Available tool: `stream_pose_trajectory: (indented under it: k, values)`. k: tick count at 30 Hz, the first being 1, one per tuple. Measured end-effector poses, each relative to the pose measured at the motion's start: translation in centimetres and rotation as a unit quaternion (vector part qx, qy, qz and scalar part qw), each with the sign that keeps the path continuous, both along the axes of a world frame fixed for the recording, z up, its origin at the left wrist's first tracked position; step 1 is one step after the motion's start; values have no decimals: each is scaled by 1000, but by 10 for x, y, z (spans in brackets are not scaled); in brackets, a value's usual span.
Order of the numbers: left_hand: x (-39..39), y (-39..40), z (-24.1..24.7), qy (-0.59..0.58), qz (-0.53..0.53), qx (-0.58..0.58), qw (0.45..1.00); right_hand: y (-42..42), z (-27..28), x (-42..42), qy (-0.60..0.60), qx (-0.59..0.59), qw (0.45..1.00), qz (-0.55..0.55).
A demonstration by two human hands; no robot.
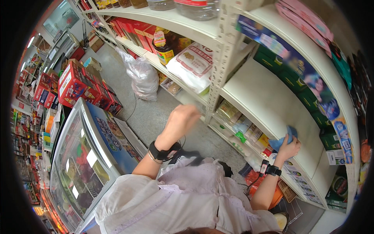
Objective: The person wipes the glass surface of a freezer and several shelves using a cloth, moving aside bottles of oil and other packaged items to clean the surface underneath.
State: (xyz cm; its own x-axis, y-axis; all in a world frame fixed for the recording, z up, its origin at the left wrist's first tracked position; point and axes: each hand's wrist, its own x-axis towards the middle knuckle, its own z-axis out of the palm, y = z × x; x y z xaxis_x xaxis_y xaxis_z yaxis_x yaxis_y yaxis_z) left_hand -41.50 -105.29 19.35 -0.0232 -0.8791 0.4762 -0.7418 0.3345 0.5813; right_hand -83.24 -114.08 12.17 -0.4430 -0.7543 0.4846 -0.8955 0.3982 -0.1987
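Observation:
A blue cloth (281, 141) is bunched in my right hand (289, 148), at the front edge of a white metal shelf board (263, 87). Green boxes (301, 93) stand along the back of that board. My left hand (182, 118) is raised over the grey floor, left of the shelf upright; it is blurred, its fingers look curled, and whether anything is in them does not show. Both wrists wear black straps with small devices.
Bagged goods (248, 128) fill the shelf below. A stuffed plastic bag (141, 76) stands on the floor by the left shelving. A glass-topped chest freezer (84, 158) is at my left, with red cartons (84, 87) beyond it. A cable lies on the floor.

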Motion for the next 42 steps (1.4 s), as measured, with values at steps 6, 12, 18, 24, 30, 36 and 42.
stream_pose_trajectory:
  k: [6,12,18,24,30,36,42]
  values:
    - [112,-10,-2,24,33,-17,999,-14,-7,127,-71,-62,955,282]
    - [204,-13,-11,77,66,27,994,-16,21,350,-275,70,815,506]
    - [267,-14,-17,72,129,50,988,-97,-14,480,-206,-29,879,428]
    - [299,-22,-12,52,183,85,978,-145,-90,518,79,150,870,462]
    - [325,-47,0,16,223,63,973,-266,-90,509,-20,165,929,332]
    - [339,-74,-5,74,233,143,959,-284,-37,554,-90,312,888,325]
    - [381,-122,-18,63,162,72,982,-224,-70,556,65,165,858,482]
